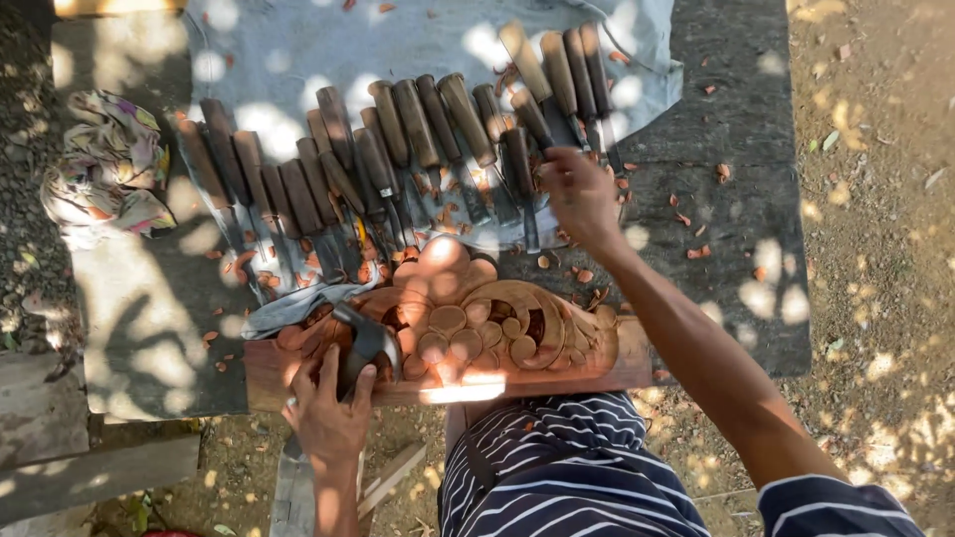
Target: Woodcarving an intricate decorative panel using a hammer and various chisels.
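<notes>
A woodcarver in a striped shirt (572, 467) is working at a stone slab (736, 229) in dappled sunlight. The left hand (328, 418) is wrapping its fingers around the handle of a dark mallet (366, 343), whose head is resting just above the knuckles on the left end of a carving (477, 328), a reddish wooden panel cut with scrolls and rounded leaves. The right hand (582, 194) is reaching away from the body, fingers bunching together on a chisel (529, 114) whose wooden handle is angling up and left from the fingertips; how tightly the fingers are closing on it cannot be told. To the left of that grip, a row of chisels (398, 169) is lying side by side on a pale cloth (298, 50), handles pointing away from the carver. Below the right wrist, the carving is lying across the near edge of the slab, just above the carver's lap. Wood chips (696, 249) are lying scattered to the right of the reaching arm, and a crumpled rag (104, 169) is sitting well apart, beyond the left hand
</notes>
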